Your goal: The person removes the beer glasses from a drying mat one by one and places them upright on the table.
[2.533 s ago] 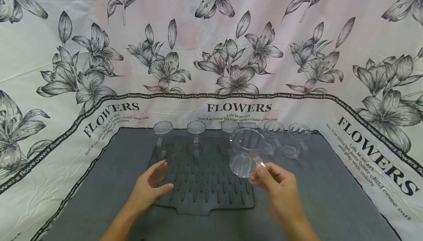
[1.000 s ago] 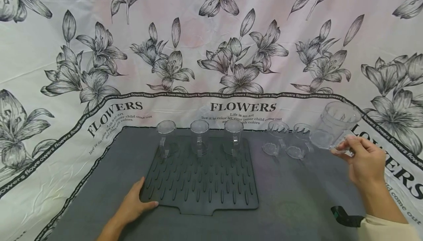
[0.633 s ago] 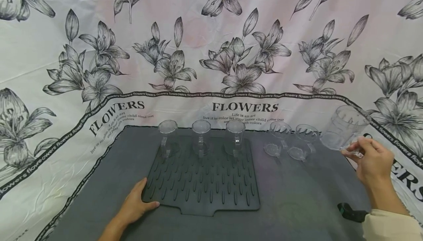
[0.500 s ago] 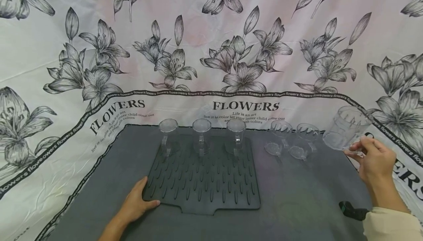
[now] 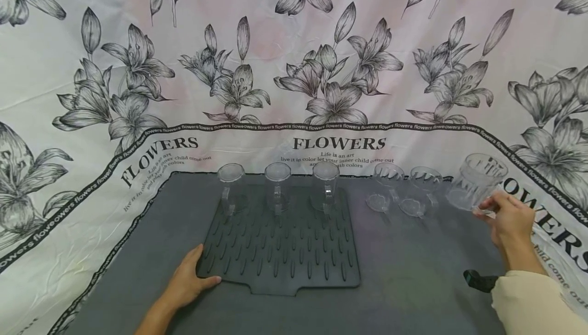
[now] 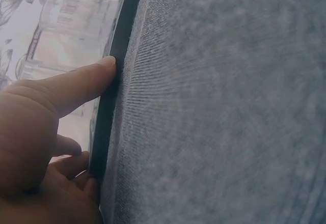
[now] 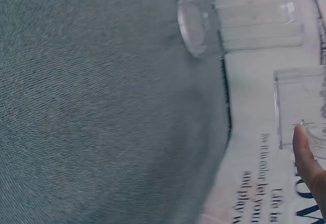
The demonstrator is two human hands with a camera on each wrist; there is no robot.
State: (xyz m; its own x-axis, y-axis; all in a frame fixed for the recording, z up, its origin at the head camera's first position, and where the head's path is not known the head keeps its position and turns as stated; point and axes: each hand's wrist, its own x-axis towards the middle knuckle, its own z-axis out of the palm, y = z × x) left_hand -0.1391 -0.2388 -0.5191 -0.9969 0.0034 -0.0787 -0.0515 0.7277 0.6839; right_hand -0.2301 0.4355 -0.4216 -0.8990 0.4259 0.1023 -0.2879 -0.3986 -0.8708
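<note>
My right hand (image 5: 510, 217) pinches the handle of a clear mug (image 5: 475, 184), tilted at the far right beyond two other clear mugs (image 5: 385, 189) (image 5: 420, 192). In the right wrist view a fingertip (image 7: 301, 138) is at the handle of this mug (image 7: 278, 107). My left hand (image 5: 186, 279) rests at the front left corner of a dark ridged drying mat (image 5: 280, 253), thumb on the front edge, fingers along the left side. The left wrist view shows the thumb (image 6: 84, 84) straight against the mat's edge (image 6: 106, 117). Three clear mugs (image 5: 231, 189) (image 5: 277, 189) (image 5: 325, 189) stand bottom up along the mat's back.
Grey cloth (image 5: 404, 263) covers the table. Behind it and at both sides hangs a white flower-print curtain (image 5: 257, 44), close behind the mugs. A black wrist device (image 5: 480, 280) sticks out by the right sleeve (image 5: 528, 299).
My right hand has carried its mug from over the mat to the far right, then lowered it slightly. The left hand has come down onto the mat's corner and stayed there.
</note>
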